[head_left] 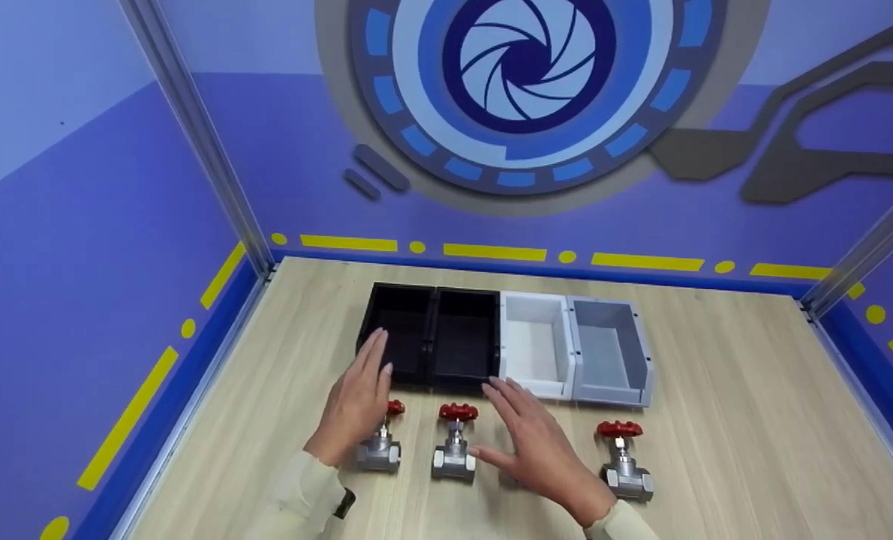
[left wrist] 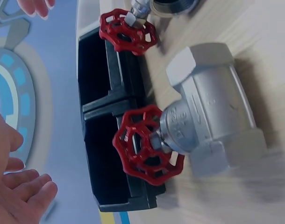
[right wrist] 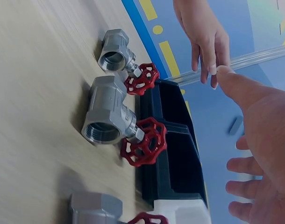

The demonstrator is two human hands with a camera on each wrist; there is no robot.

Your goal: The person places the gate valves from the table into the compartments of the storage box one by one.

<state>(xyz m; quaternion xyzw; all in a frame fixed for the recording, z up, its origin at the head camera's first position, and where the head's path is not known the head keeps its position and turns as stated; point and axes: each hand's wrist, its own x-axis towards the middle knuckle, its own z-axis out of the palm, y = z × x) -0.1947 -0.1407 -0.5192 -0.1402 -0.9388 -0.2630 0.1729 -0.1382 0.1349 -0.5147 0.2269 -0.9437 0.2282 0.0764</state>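
Silver-coloured metal valves (head_left: 454,461) with red scalloped handwheels (head_left: 458,412), four in all, are set in a row on a pale wood-grain table (head_left: 739,420), on the near side of two black bins (head_left: 430,337), a white bin (head_left: 536,352) and a grey bin (head_left: 608,356), lined up side by side. The left hand (head_left: 353,405) is held in the air over the leftmost valve (head_left: 386,455), which is partly hidden by it; the fingers are stretched forward toward the left black bin, and nothing is grasped. The right hand (head_left: 540,446) is raised over the third valve (right wrist: 93,205) (mostly covered in the head view, but caught at the lower edge of the right wrist view), its fingers loosely extended and unclenched, its thumb pointed sideways toward the second valve. The rightmost valve (head_left: 626,478) is placed apart from both hands. A dark band (head_left: 345,503) is worn at the left wrist.
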